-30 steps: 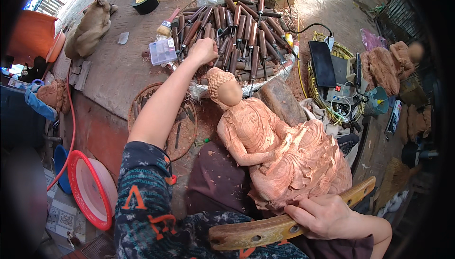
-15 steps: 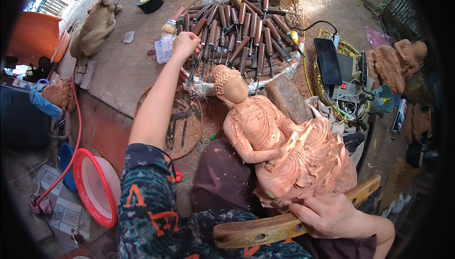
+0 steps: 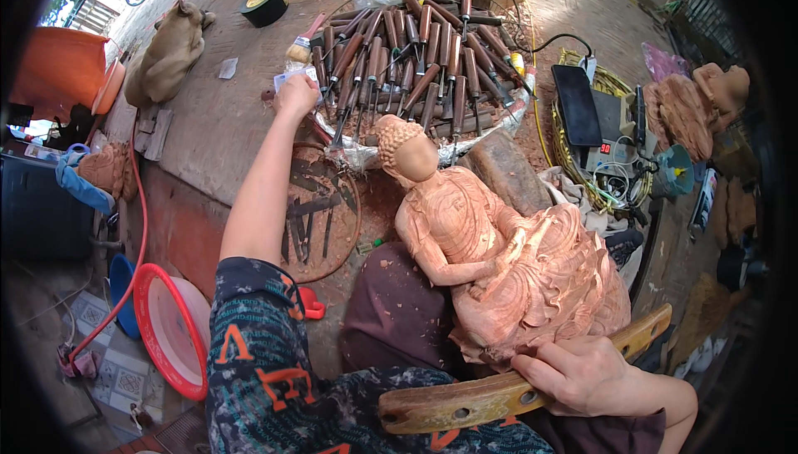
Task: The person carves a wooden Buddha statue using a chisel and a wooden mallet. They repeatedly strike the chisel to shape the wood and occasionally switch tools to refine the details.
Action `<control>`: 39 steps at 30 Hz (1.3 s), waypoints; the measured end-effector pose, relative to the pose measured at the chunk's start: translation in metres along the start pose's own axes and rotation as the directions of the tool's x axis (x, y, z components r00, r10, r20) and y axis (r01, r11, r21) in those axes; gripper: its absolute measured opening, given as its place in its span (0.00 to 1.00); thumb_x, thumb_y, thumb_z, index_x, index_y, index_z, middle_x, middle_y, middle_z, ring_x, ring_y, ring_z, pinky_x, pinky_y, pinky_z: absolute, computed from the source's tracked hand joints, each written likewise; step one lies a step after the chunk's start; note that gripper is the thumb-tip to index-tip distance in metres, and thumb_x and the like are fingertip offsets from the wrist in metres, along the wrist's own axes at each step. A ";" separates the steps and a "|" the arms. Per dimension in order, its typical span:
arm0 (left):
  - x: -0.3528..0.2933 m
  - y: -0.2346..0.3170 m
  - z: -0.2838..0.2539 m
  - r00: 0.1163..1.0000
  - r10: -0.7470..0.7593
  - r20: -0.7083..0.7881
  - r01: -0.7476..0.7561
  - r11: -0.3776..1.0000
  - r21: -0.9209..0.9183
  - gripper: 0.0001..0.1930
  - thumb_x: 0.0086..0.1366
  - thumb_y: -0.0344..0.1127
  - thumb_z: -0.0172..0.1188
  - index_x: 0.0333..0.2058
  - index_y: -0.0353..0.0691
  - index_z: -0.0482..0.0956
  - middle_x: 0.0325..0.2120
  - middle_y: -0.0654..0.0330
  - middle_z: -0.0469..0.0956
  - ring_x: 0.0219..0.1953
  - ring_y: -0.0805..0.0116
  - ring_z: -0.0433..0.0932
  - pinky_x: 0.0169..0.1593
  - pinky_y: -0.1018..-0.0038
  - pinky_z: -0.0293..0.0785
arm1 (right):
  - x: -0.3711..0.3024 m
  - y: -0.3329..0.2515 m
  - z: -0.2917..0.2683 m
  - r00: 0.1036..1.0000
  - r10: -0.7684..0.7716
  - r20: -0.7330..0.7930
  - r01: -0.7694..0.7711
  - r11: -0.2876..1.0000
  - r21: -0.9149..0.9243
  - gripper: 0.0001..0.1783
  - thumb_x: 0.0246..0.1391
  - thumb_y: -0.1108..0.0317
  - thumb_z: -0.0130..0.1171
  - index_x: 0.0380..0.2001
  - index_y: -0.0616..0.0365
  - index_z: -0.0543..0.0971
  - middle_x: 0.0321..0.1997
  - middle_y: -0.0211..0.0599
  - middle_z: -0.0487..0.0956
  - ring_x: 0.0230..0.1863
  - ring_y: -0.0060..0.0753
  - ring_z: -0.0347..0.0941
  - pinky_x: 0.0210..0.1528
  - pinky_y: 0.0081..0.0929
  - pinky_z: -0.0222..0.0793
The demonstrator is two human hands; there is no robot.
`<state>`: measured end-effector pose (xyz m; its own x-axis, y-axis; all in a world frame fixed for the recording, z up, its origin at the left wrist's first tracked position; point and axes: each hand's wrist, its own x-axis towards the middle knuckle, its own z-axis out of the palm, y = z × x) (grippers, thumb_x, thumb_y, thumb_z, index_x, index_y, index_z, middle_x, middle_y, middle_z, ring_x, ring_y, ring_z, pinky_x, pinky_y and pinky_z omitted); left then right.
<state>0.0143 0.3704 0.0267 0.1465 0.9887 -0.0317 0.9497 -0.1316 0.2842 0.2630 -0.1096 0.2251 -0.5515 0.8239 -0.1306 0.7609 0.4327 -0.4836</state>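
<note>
A carved wooden statue of a seated figure (image 3: 465,221), with a knobbly head and draped robe, leans across my lap, head toward the upper left. My right hand (image 3: 573,375) is closed over a worn wooden bar with holes (image 3: 432,408), its fingertips against the statue's base. My left arm reaches far forward. At its end my left hand (image 3: 297,96) is closed on a small clear plastic box (image 3: 306,74), which it mostly covers. Just right of that hand, many wood-handled carving chisels (image 3: 424,46) lie heaped in a round basket. A paintbrush (image 3: 301,46) lies beyond the hand.
Below the left forearm sits a round tray (image 3: 337,246) with dark metal blades and wood chips. A wooden block (image 3: 505,173) is behind the statue. A yellow basket (image 3: 565,155) at right holds a phone (image 3: 575,105) and a control box. A dog (image 3: 166,55) lies at left, above a red-rimmed basin (image 3: 141,321).
My left hand has moved slightly left and down, from beside the clear plastic box onto it. The right hand stays at the bar and statue base. The view has shifted slightly.
</note>
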 end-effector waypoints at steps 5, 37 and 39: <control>0.019 -0.021 0.025 0.979 -0.005 0.202 0.044 0.981 -0.187 0.06 0.50 0.34 0.64 0.28 0.47 0.85 0.29 0.56 0.83 0.35 0.62 0.83 0.43 0.68 0.76 | 0.000 0.002 0.004 0.999 -0.018 -0.033 0.018 1.000 0.002 0.21 0.41 0.64 0.58 0.41 0.59 0.75 0.24 0.28 0.67 0.22 0.24 0.71 0.23 0.21 0.68; -0.206 0.215 -0.036 0.837 0.543 0.075 0.339 -0.405 -0.849 0.14 0.70 0.46 0.47 0.44 0.43 0.71 0.23 0.64 0.68 0.21 0.74 0.68 0.22 0.77 0.66 | -0.009 0.027 -0.015 0.982 0.164 -0.090 -0.136 0.956 0.261 0.26 0.30 0.68 0.64 0.40 0.60 0.75 0.25 0.33 0.71 0.23 0.31 0.73 0.22 0.26 0.67; -0.194 0.214 -0.018 0.745 0.663 0.075 0.411 -0.368 -0.834 0.15 0.70 0.48 0.45 0.47 0.46 0.69 0.25 0.62 0.69 0.24 0.70 0.69 0.25 0.74 0.69 | -0.012 0.053 -0.028 0.886 0.304 -0.351 -0.230 0.944 0.239 0.25 0.36 0.65 0.62 0.42 0.61 0.74 0.27 0.31 0.72 0.24 0.29 0.71 0.27 0.23 0.67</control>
<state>0.1837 0.1516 0.1105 0.7596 0.6437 0.0933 -0.5198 0.5145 0.6820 0.3193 -0.0867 0.2253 -0.1372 0.9897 0.0405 0.7630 0.1317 -0.6329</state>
